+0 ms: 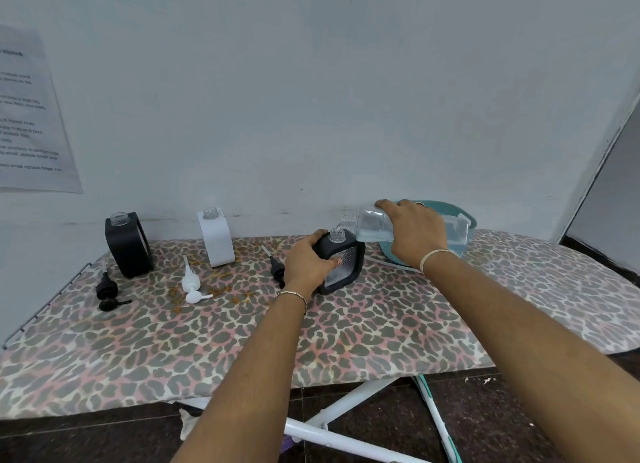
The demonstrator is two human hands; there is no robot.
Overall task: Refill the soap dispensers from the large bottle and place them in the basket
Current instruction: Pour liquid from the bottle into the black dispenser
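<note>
My left forearm (pixel 256 362) and right forearm (pixel 540 327) reach out over the leopard-print ironing board (pixel 346 341). My left hand (pixel 306 265) is curled round the near black soap dispenser (pixel 343 262), thumb on its front face, steadying it upright on the board. My right hand (pixel 414 232) grips the large bottle (pixel 372 225) from above, fingers wrapped over its body. The bottle is tipped almost level, with its threaded mouth just above the dispenser's open neck. I cannot tell whether soap is running yet. The bottle is clear plastic with pale liquid pooled along its lower side; I judge it fairly light now, a little squashy, and likely slick if soap has dribbled on it. A mid-body hold seems right, with gentle tilting so the pooled liquid does not surge. The dispenser looks rigid and boxy, so its flat sides are the place to clamp. The teal basket (pixel 464 217) sits behind the bottle by the wall. Further left stand a white dispenser (pixel 215 237) and another black dispenser (pixel 128 244), both uncapped, with the white pump (pixel 192 284) and black pump (pixel 107 289) lying beside them.
</note>
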